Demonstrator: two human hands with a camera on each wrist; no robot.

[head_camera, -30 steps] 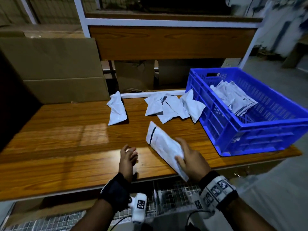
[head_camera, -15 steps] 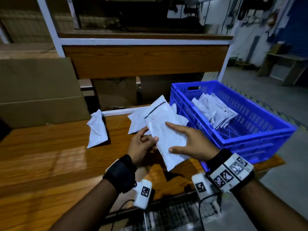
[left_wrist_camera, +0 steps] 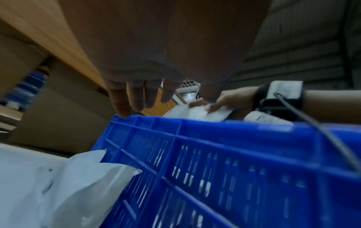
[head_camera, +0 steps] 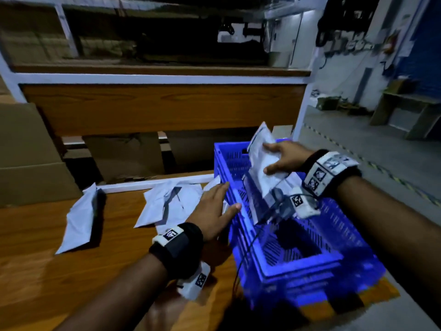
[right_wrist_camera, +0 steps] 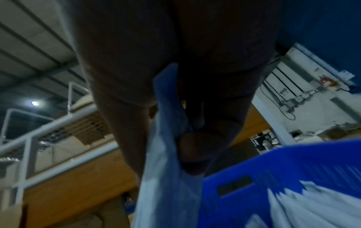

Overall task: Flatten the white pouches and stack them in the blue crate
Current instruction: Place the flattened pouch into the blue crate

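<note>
While the right hand (head_camera: 284, 157) holds a white pouch (head_camera: 262, 161) above the far end of the blue crate (head_camera: 298, 263), thumb on the pouch's upper face and fingers beneath it, the left hand (head_camera: 212, 211) is spread flat with straight fingers and holds nothing. The held pouch is tilted, one corner raised toward the shelf (head_camera: 162, 108) behind the desk (head_camera: 71, 283). In the right wrist view the same pouch (right_wrist_camera: 166, 154) is seen edge-on, pinched between thumb and fingers, with the crate wall (right_wrist_camera: 254, 177) and blurred white pouches inside the crate (right_wrist_camera: 312, 205) below it. The left hand lies at the crate's left wall, fingertips near the rim; in the left wrist view the fingertips (left_wrist_camera: 123, 108) sit at the rim of the crate (left_wrist_camera: 215, 154), though contact cannot be told. The crate stands at the desk's right edge, its near right corner at the desk's front corner. A pile of loose pouches (head_camera: 171, 204) lies on the desk against the crate's left wall, toward the desk's far edge, partly covered by the left hand; in the left wrist view one of them (left_wrist_camera: 68, 185) leans against the wall. A single pouch (head_camera: 78, 218) lies apart, further left on the desk. Cardboard boxes (head_camera: 28, 154) stand beyond the desk's far left corner. Both wrists carry black bands with white marker blocks. The head view is motion-blurred at its lower right.
</note>
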